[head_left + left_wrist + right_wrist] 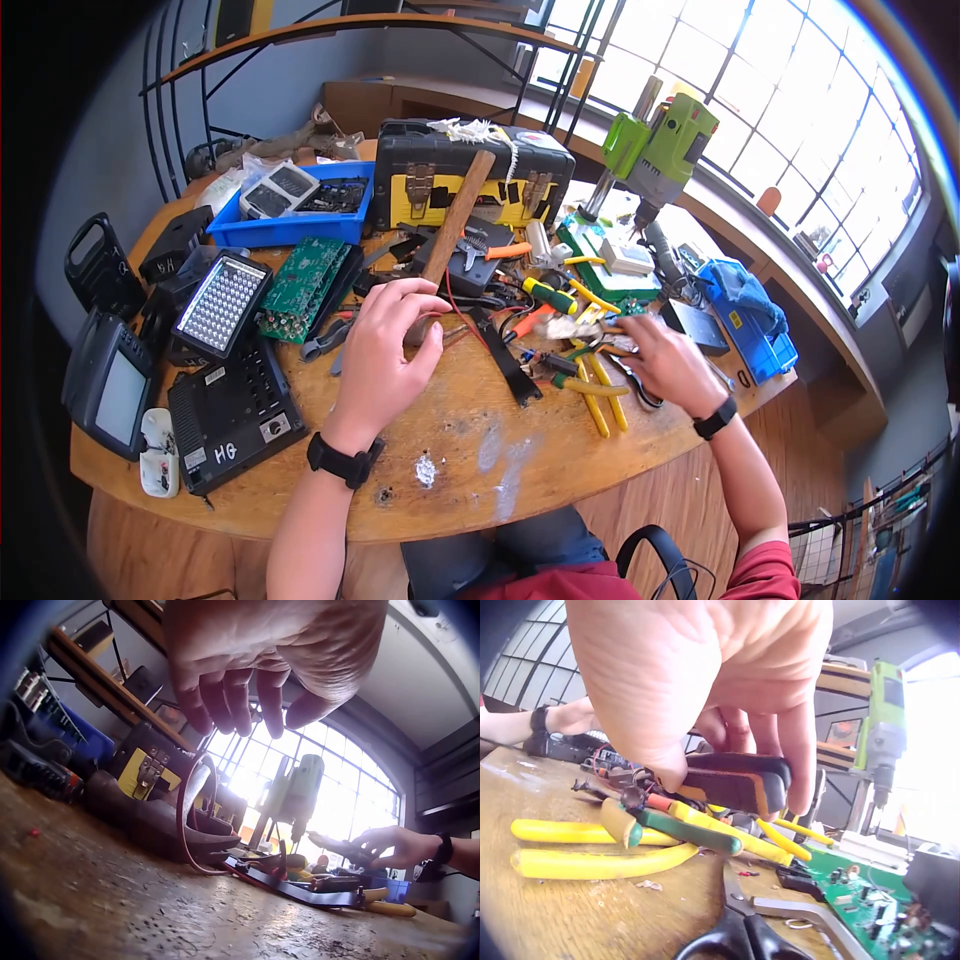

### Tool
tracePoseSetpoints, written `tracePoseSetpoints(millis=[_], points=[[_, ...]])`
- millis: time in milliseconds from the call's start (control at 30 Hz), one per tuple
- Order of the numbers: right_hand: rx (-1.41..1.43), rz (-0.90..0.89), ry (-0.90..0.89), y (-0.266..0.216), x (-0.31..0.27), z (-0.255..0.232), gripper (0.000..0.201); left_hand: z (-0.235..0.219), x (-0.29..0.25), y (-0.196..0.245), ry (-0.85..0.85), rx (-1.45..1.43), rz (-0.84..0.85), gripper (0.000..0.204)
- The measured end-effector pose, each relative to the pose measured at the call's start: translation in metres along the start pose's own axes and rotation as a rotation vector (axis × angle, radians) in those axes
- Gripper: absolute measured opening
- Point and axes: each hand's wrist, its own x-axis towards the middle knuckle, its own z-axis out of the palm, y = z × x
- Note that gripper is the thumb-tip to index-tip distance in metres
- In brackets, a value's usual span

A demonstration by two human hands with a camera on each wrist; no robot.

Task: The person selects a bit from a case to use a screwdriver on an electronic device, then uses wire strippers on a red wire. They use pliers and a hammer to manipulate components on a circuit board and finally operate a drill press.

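Note:
My left hand [388,350] hovers at the near end of a hammer with a wooden handle [460,215]. In the left wrist view its fingers hang loosely with nothing between them, above the dark hammer head [161,825]. On the right, my right hand [665,362] grips a tool with a black-and-orange handle [731,784], thumb on one side and fingers on the other. The tool's pale front end [568,327] points left and is blurred; I cannot tell its kind. Below it lie yellow-handled pliers [600,395], a green-handled tool [694,831] and black scissors [739,930].
A black-and-yellow toolbox [400,160] stands at the back, beside a blue tray [290,232] of parts. A green drill press [665,150] rises behind the right-hand clutter. Circuit boards [300,285], an LED panel [222,305] and a black device [235,415] occupy the left. A blue bin [750,330] sits right.

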Motion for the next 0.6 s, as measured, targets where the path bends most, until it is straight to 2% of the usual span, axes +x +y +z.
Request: tracePoseSetpoints(millis=[67,167,200,267,367,400,433,533,600], points=[[0.047,0.096,0.073,0.005,-0.007,-0.011,0.052,0.000,-0.002,-0.001,0.009,0.020,0.001,0.016],[0.104,0.343,0.126,0.007,-0.020,-0.030,0.050,0.003,-0.003,-0.004,0.000,0.117,0.020,0.016],[0.047,0.394,0.150,0.012,-0.031,-0.029,0.046,0.004,-0.004,-0.004,-0.014,0.106,0.022,0.016],[0.057,0.476,0.071,0.012,-0.051,-0.035,0.044,0.006,-0.005,-0.001,-0.018,0.201,0.062,0.016],[0.053,0.482,-0.033,-0.002,-0.090,-0.037,0.043,0.008,-0.005,0.002,-0.047,0.202,0.087,0.016],[0.054,0.438,0.017,-0.008,-0.103,-0.032,0.041,0.009,-0.004,0.003,-0.038,0.219,0.100,0.016],[0.058,0.487,-0.068,-0.014,-0.110,-0.032,0.040,0.009,-0.004,0.004,-0.032,0.222,0.100,0.016],[0.055,0.574,-0.235,-0.026,-0.115,-0.025,0.037,0.011,-0.005,0.007,-0.036,0.224,0.100,0.016],[0.084,0.535,-0.206,-0.028,-0.111,-0.011,0.035,0.011,-0.005,0.005,-0.035,0.216,0.091,0.016]])
